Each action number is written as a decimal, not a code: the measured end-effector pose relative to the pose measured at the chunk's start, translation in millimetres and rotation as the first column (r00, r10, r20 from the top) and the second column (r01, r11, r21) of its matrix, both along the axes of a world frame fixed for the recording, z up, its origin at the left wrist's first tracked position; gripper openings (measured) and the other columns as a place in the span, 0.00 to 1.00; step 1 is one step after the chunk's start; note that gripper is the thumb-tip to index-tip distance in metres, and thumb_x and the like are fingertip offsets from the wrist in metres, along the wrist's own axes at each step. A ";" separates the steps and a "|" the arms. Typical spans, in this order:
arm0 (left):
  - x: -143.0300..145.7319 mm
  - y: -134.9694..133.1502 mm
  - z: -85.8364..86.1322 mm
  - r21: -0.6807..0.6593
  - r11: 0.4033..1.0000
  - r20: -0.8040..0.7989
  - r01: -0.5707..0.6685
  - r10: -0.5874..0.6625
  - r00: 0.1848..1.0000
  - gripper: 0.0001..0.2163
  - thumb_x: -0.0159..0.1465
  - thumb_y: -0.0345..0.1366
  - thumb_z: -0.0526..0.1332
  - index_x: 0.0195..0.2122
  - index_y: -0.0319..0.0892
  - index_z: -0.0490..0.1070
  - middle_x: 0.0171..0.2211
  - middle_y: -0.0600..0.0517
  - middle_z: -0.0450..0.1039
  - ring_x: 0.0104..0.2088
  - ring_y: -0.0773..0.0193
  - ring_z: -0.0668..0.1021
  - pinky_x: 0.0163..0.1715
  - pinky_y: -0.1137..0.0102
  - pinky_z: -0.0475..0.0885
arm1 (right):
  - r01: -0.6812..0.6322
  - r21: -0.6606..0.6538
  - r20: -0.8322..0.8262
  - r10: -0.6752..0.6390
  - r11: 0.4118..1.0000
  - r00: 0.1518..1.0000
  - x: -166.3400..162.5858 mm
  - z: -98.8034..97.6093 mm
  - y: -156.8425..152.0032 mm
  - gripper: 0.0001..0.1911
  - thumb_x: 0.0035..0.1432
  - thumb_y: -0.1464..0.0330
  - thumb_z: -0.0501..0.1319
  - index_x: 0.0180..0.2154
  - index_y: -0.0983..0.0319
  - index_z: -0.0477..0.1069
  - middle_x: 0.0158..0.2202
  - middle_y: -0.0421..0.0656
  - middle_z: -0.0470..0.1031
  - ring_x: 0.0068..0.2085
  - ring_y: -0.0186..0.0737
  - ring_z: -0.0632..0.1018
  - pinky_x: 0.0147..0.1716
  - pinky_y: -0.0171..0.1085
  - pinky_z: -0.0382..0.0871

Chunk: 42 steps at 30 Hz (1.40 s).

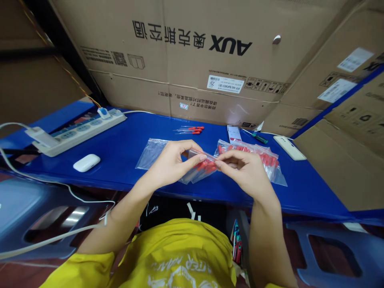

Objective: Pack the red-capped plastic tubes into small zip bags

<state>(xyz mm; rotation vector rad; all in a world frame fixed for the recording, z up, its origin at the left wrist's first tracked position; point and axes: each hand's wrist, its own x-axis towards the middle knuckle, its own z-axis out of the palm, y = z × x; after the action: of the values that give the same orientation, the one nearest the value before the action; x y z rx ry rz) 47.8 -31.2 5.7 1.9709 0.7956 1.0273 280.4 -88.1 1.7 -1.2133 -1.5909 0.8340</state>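
Note:
Between my two hands is a clear zip bag (193,176) with red-handled, thin pieces inside. My left hand (175,160) pinches the bag's top strip near its left end. The right end of that strip is between the thumb and fingers of my right hand (243,168). Flat on the blue table beside my left hand lies another clear bag (151,150). Filled bags of red-handled pieces (268,158) lie behind and right of my right hand. Several loose red-handled screwdriver-like pieces (193,130) rest farther back.
A white power strip (81,132) with plugs and a white earphone case (87,163) are at the left. Toward the back right lie a green-handled screwdriver (259,138) and a pale phone (289,148). Large cardboard (180,68) walls off the table's back.

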 end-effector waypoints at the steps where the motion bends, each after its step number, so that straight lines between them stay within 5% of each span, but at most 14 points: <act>1: -0.2 -0.6 1.0 0.020 1.000 -0.014 0.012 -0.012 1.000 0.08 0.70 0.40 0.69 0.37 0.41 0.82 0.38 0.49 0.85 0.38 0.60 0.83 0.41 0.68 0.74 | -0.012 -0.008 0.019 0.012 1.000 1.000 1.3 0.8 -1.0 0.02 0.61 0.67 0.73 0.35 0.58 0.84 0.33 0.41 0.85 0.34 0.40 0.86 0.37 0.36 0.82; 12: 6.9 -5.7 -3.0 0.030 0.995 -0.095 0.097 -0.094 0.991 0.08 0.72 0.39 0.65 0.38 0.41 0.77 0.32 0.54 0.81 0.30 0.66 0.78 0.32 0.71 0.69 | -0.125 0.002 0.120 0.123 0.992 0.985 -2.7 6.4 -7.5 0.01 0.61 0.70 0.70 0.35 0.60 0.82 0.30 0.39 0.85 0.29 0.35 0.84 0.32 0.31 0.79; 18: 6.8 -3.5 -3.3 0.094 0.988 -0.102 0.119 -0.110 0.989 0.07 0.72 0.37 0.65 0.38 0.41 0.77 0.35 0.53 0.83 0.34 0.64 0.81 0.38 0.70 0.72 | -0.107 -0.076 0.120 0.116 0.991 0.986 -4.0 5.3 -6.4 0.04 0.61 0.67 0.69 0.34 0.61 0.82 0.28 0.40 0.83 0.28 0.35 0.81 0.29 0.32 0.77; 32: 9.7 -0.6 -8.3 -0.054 0.991 0.020 0.123 -0.122 0.992 0.08 0.71 0.39 0.68 0.37 0.41 0.79 0.35 0.52 0.83 0.34 0.63 0.81 0.39 0.69 0.74 | -0.105 -0.217 -0.017 0.103 0.971 0.994 -9.7 3.5 -1.8 0.07 0.60 0.64 0.71 0.35 0.60 0.80 0.28 0.41 0.82 0.29 0.38 0.83 0.32 0.36 0.80; 36: 12.8 5.7 -16.2 -0.196 0.979 0.143 0.055 -0.026 0.989 0.10 0.71 0.42 0.68 0.38 0.40 0.77 0.33 0.53 0.80 0.33 0.64 0.78 0.37 0.70 0.73 | -0.035 -0.162 -0.091 0.021 0.986 0.996 -7.6 -1.0 5.0 0.11 0.60 0.60 0.73 0.38 0.60 0.80 0.30 0.42 0.83 0.29 0.39 0.84 0.31 0.37 0.81; 42: 15.3 9.3 -17.6 -0.249 0.963 0.218 0.101 -0.046 0.975 0.12 0.70 0.45 0.70 0.40 0.40 0.77 0.37 0.50 0.81 0.37 0.62 0.81 0.42 0.68 0.75 | 0.016 -0.049 -0.021 -0.017 0.999 1.000 -4.0 -4.9 9.0 0.10 0.65 0.59 0.71 0.40 0.59 0.81 0.30 0.41 0.82 0.31 0.40 0.83 0.31 0.37 0.79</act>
<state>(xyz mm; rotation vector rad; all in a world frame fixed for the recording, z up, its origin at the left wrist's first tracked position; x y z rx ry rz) 63.1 -21.9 -11.9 1.6278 0.6950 1.0137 276.3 -79.0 -3.1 -1.2464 -1.5492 0.8777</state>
